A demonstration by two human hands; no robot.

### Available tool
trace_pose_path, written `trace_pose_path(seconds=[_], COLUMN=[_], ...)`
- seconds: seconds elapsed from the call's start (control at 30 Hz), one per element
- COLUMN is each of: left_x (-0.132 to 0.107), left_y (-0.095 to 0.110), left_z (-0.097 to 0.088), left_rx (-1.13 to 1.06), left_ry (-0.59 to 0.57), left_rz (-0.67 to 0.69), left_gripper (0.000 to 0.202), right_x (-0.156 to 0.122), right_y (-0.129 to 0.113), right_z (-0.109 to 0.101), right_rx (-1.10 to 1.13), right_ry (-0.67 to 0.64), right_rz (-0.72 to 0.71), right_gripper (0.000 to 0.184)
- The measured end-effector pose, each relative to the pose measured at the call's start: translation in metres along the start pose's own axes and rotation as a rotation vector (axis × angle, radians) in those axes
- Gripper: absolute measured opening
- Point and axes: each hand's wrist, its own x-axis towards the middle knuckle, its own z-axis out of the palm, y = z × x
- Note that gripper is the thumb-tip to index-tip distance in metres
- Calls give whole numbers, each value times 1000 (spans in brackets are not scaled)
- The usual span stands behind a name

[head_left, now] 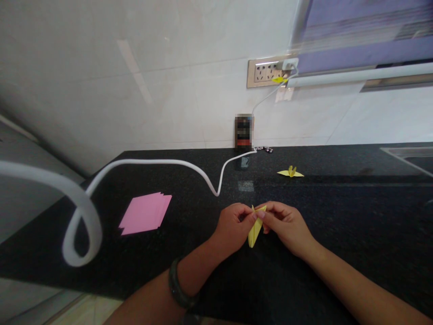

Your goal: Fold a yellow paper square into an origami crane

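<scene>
A folded piece of yellow paper [255, 232] is pinched between both hands above the dark counter. My left hand [235, 225] grips its upper left part with thumb and fingers. From the other side my right hand [284, 223] holds the upper right part, thumb close to the left thumb. The paper's narrow folded end points down toward me, and its upper end shows two pointed tips. Farther back on the counter sits a finished-looking yellow origami crane [291, 173] with spread wings.
Pink paper sheets [145, 214] lie fanned on the left of the black counter [189, 280]. A white cable [155, 161] loops across the left side. Against the tiled wall stands a phone [244, 132], below a socket panel [267, 72] with a plugged-in charger [290, 63].
</scene>
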Motion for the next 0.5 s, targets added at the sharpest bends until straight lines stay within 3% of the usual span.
trace_pose_path(seconds=[0.27,0.5], left_x=[-2,-4], left_y=[6,6], left_z=[-1,-1], left_rx=[111,128], left_ry=[13,19], left_rz=[100,110], left_gripper=[31,27], right_x=[-1,-1], right_y=[-1,2], right_z=[-2,-3], right_rx=[-12,27], right_ry=[-10,-20], right_rz=[26,28], right_gripper=[17,22])
